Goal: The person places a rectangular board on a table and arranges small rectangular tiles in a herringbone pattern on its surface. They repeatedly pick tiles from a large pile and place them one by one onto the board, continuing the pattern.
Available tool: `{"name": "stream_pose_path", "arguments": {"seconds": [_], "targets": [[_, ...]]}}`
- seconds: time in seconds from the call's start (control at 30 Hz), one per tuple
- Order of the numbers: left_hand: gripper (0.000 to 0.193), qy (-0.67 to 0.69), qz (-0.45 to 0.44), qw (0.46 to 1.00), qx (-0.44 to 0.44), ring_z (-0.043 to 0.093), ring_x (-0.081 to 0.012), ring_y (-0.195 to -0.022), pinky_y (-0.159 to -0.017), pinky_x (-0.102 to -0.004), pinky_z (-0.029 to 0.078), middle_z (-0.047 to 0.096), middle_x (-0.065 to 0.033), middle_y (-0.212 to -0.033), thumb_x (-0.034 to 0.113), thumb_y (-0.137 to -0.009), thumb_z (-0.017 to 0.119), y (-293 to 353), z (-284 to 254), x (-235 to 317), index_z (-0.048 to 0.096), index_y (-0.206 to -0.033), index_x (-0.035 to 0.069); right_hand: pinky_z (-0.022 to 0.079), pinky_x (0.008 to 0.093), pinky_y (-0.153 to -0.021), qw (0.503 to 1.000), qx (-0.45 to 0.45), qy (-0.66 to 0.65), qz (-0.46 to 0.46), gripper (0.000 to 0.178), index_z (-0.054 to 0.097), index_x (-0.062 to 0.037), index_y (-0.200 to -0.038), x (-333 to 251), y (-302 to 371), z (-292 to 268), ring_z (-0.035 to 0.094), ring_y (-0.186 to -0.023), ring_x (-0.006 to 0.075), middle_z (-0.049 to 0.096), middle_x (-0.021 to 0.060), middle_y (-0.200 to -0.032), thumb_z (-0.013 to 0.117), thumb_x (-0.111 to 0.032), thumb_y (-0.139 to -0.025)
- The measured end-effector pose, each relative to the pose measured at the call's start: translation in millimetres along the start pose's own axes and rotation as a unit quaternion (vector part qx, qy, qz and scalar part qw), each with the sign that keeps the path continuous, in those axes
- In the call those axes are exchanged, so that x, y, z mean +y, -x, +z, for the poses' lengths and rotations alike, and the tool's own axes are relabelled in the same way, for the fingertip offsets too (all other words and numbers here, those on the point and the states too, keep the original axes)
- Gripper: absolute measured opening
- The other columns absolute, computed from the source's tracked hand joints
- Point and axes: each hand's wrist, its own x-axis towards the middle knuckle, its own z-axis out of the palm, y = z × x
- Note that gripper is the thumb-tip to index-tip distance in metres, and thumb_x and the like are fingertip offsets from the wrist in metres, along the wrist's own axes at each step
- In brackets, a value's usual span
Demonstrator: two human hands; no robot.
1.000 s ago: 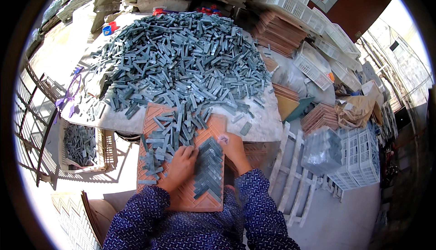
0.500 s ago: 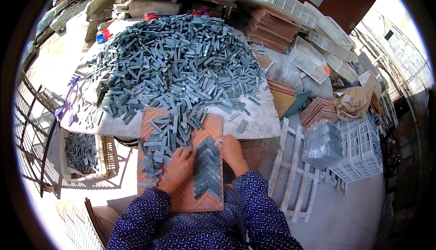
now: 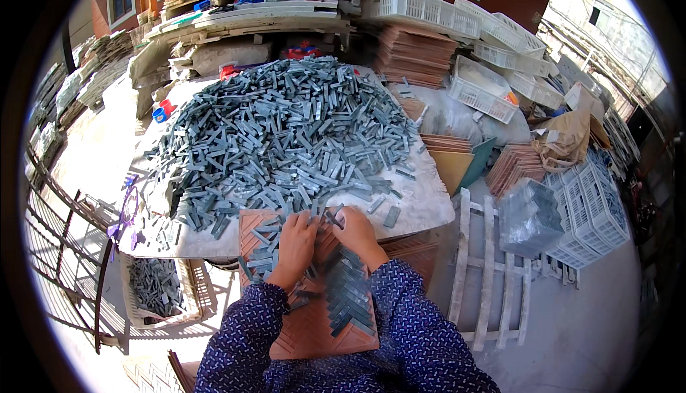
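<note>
An orange-brown tray (image 3: 289, 339) with a ridged zigzag pattern lies in front of me, against the table's near edge. Grey-green stone strips (image 3: 349, 289) fill its right part in a herringbone pattern. On its left side loose strips (image 3: 263, 257) lie jumbled. My right hand (image 3: 357, 234) pinches one dark stone strip (image 3: 333, 218) above the tray's far end. Close beside it, my left hand (image 3: 294, 244) has its fingers curled down at the loose strips; whatever is under its fingertips is hidden. A few strips lie below the left hand, near the tray's middle.
A large heap of stone strips (image 3: 286, 128) covers the pale table (image 3: 429, 207). A crate of strips (image 3: 193, 312) sits at lower left by a metal railing (image 3: 71, 250). To the right are a wooden pallet (image 3: 489, 271), a wrapped tile stack (image 3: 530, 218) and white crates (image 3: 589, 207).
Both hands have moved away from me to the tray's far end. The right hand now has a strip in its fingers. The view has tilted up, so everything sits lower.
</note>
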Motion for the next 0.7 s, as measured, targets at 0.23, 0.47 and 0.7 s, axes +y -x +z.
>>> {"name": "stream_pose_path", "arguments": {"seconds": [0.23, 0.47, 0.7], "targets": [[0.008, -0.015, 0.016, 0.992, -0.121, 0.051, -0.0290, -0.089, -0.081, -0.0352, 0.042, 0.056, -0.0116, -0.091, 0.002, -0.071, 0.055, -10, 19, -21, 0.060, -0.078, 0.003, 0.048, 0.0441, -0.068, 0.989, -0.122, 0.045, 0.073, 0.017, 0.063, -0.0055, -0.085, 14, 43, -43, 0.061, -0.082, 0.0357, 0.063, 0.0162, -0.085, 0.069, -0.014, -0.071], [0.008, -0.095, -0.030, 0.982, -0.159, 0.051, -0.0273, -0.090, -0.077, -0.0341, 0.044, 0.056, -0.0092, -0.086, 0.008, -0.069, 0.062, -19, 11, -6, 0.062, -0.077, 0.006, 0.047, 0.0445, -0.072, 0.995, -0.067, -0.062, 0.040, 0.014, 0.066, -0.0039, -0.083, 25, 49, -26, 0.060, -0.083, 0.0359, 0.062, 0.0171, -0.084, 0.070, -0.010, -0.071], [0.008, 0.021, -0.031, 0.998, -0.052, 0.056, -0.0288, -0.080, -0.069, -0.0384, 0.046, 0.057, -0.0099, -0.079, 0.010, -0.072, 0.064, -2, 14, 7, 0.060, -0.075, 0.004, 0.047, 0.0425, -0.067, 0.990, -0.065, -0.089, 0.089, 0.010, 0.065, -0.0050, -0.077, 23, 39, -18, 0.061, -0.076, 0.0334, 0.062, 0.0149, -0.079, 0.071, -0.010, -0.070]]}}
